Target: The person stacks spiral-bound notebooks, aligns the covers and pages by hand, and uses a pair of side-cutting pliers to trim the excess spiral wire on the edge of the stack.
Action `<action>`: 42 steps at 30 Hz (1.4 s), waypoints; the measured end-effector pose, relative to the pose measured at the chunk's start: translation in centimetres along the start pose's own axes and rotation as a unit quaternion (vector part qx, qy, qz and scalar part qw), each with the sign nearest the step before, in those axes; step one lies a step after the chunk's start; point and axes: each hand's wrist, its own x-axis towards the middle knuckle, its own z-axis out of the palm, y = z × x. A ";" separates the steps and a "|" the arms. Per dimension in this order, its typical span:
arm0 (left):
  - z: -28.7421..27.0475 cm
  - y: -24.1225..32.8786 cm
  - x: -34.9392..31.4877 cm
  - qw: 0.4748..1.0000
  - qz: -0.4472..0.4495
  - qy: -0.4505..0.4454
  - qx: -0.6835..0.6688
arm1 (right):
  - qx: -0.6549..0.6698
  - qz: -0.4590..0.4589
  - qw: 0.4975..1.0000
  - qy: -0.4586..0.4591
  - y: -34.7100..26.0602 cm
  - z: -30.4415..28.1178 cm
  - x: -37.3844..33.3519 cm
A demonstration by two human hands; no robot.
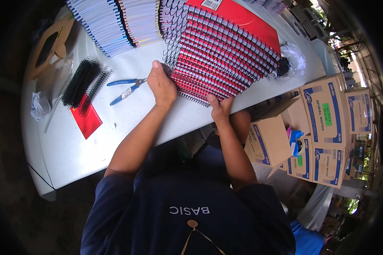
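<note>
A thick stack of red-covered spiral notebooks (225,53) with black coils lies fanned near the front edge of the white table. My left hand (162,85) is closed against the stack's left end, its thumb pointing up and its other fingers mostly hidden. At the near edge, my right hand (220,108) grips the stack, thumb on the near side and the other fingers partly out of sight. Blue-handled pliers (127,88) lie on the table just left of my left hand, their jaws partly hidden behind it.
Loose black spiral coils (83,83) lie at the left, partly over a red cover sheet (89,121). Stacks of coil-bound notebooks (115,25) fill the far side. A cardboard piece (51,44) sits far left, clear plastic (292,59) at right. Cardboard boxes (323,110) stand right of the table (149,123).
</note>
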 end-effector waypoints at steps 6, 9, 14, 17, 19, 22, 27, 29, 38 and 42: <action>0.1 0.5 -0.2 0.999 0.027 0.012 -0.042 | 0.025 0.048 0.997 -0.059 -0.6 -1.3 0.3; 0.6 0.9 0.3 0.988 0.131 0.077 0.003 | -0.037 0.018 0.995 -0.093 -1.3 -1.5 1.3; 0.5 1.6 0.0 0.992 0.122 0.016 -0.032 | 0.027 0.002 0.998 -0.053 -1.9 -0.3 1.8; 0.5 1.6 -0.1 0.994 0.108 -0.013 -0.027 | 0.024 -0.006 0.998 -0.049 -1.9 -0.5 1.8; 0.5 1.6 -0.1 0.993 0.113 -0.011 -0.029 | 0.014 0.005 0.998 -0.057 -1.8 -0.5 1.8; -0.2 1.5 0.3 0.990 0.138 0.021 -0.027 | -0.061 0.032 0.997 -0.045 -1.4 -1.0 1.2; -6.8 2.8 4.0 0.929 0.151 -0.062 0.333 | -0.219 -0.152 0.961 0.072 -5.9 -2.0 0.2; -10.3 1.7 4.9 0.787 0.229 -0.157 0.551 | -0.262 -0.316 0.899 0.154 -8.8 -2.2 1.0; -14.8 0.5 -0.7 0.940 0.042 -0.137 0.309 | -0.312 -0.356 0.829 -0.298 -14.9 13.9 7.0; -11.0 4.3 -4.2 0.802 -0.466 -0.052 -0.371 | -0.648 -0.115 0.475 -0.584 -10.6 18.7 9.0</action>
